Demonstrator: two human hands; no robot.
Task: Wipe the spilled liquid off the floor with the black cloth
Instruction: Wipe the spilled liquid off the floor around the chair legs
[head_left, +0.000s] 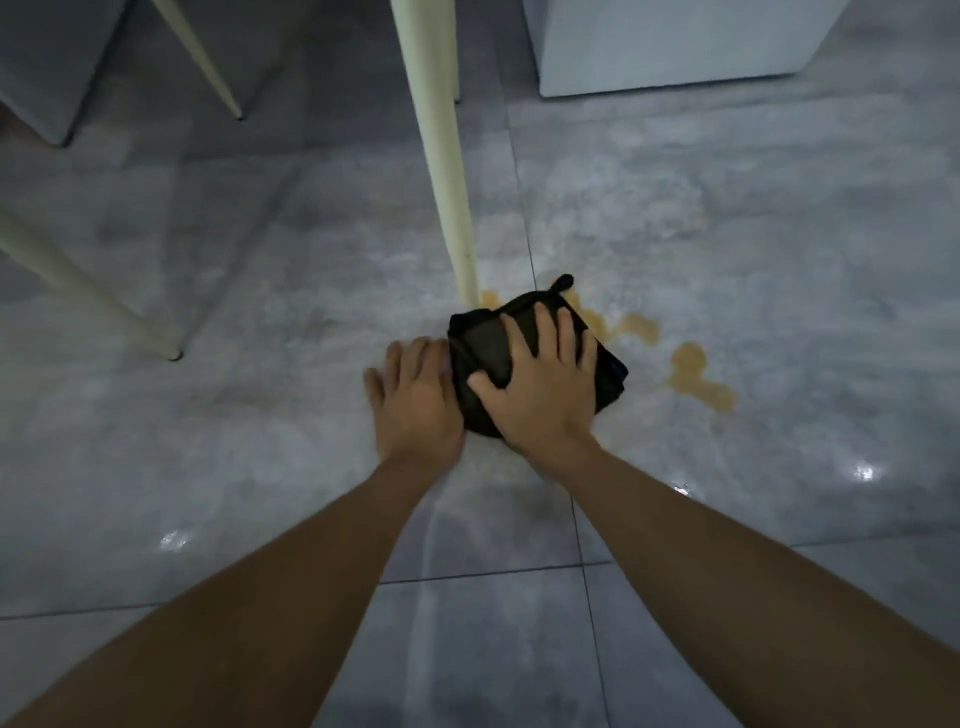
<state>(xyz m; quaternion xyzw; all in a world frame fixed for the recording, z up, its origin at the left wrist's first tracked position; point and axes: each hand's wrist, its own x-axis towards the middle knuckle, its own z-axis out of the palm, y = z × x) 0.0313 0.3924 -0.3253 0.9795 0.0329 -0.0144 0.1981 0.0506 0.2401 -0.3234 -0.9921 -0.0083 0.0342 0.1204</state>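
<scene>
A folded black cloth (485, 345) lies on the grey tiled floor, right beside the foot of a cream table leg. My right hand (545, 384) presses flat on top of the cloth with fingers spread. My left hand (415, 397) rests on the floor at the cloth's left edge, its fingers touching the fabric. Yellow-brown spilled liquid (691, 371) sits in patches to the right of the cloth, and a smaller patch of the liquid (488, 299) shows at the leg's foot. Part of the spill may lie hidden under the cloth.
The cream table leg (447, 171) rises just behind the cloth. Two more slanted cream legs (78, 291) (202, 57) stand to the left. A white cabinet (670, 47) stands at the back right. The grey floor tiles (779, 249) shine with a wet-looking streak near my arms.
</scene>
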